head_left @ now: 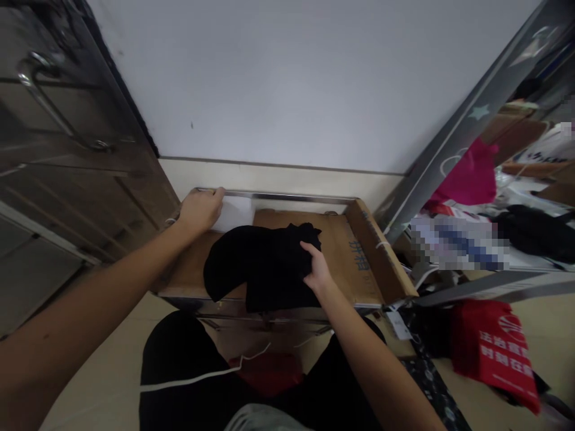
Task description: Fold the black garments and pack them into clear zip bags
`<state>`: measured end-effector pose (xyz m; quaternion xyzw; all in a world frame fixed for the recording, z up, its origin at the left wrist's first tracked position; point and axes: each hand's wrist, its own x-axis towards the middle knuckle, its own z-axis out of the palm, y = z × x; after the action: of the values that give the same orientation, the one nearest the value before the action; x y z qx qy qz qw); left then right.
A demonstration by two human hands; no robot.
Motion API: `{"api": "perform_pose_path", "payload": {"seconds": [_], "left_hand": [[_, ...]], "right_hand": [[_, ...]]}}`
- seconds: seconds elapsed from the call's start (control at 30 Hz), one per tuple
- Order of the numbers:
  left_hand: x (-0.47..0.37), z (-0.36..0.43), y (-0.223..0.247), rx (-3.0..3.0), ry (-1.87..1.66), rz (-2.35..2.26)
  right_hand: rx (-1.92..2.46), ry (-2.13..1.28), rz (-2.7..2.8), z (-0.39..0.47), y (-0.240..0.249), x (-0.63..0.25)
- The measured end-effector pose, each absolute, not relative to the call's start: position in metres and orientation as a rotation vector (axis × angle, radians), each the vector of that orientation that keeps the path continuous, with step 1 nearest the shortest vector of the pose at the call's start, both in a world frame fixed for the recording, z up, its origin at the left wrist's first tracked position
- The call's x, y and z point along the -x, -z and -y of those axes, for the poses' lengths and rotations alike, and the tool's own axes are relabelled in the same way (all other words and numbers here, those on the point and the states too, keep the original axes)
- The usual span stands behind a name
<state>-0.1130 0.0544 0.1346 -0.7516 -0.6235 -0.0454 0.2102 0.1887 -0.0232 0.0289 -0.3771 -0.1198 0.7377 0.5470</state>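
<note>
My right hand (pixel 318 268) grips the right part of a black cloth garment (pixel 269 257), with the thumb on top and the other fingers hidden in the fabric. The garment lies bunched over a flattened cardboard sheet (pixel 335 239) that lines a small metal-framed stand (pixel 287 195). At the back left corner of the stand, my left hand (pixel 201 209) is closed. It is beside a flat white rectangular piece (pixel 233 212), and whether it grips this piece or the metal rail is hidden.
A raised cardboard flap (pixel 381 254) borders the stand's right side. A metal door with a handle (pixel 63 114) is at left, a white wall (pixel 287 78) behind. To the right are a cluttered shelf (pixel 476 278) and a red bag (pixel 494 347). A white cord (pixel 197 378) crosses my lap.
</note>
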Motion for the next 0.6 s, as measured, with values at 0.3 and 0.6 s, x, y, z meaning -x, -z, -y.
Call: {"api": "perform_pose_path", "payload": {"seconds": [0.3, 0.6], "left_hand": [[0.055, -0.039, -0.143, 2.271, 0.17, 1.793], [-0.011, -0.015, -0.126, 2.545, 0.062, 1.731]], "right_hand": [[0.906, -1.726, 0.346, 0.029, -0.039, -0.184], [1.012, -1.463, 0.615, 0.065, -0.068, -0.184]]}}
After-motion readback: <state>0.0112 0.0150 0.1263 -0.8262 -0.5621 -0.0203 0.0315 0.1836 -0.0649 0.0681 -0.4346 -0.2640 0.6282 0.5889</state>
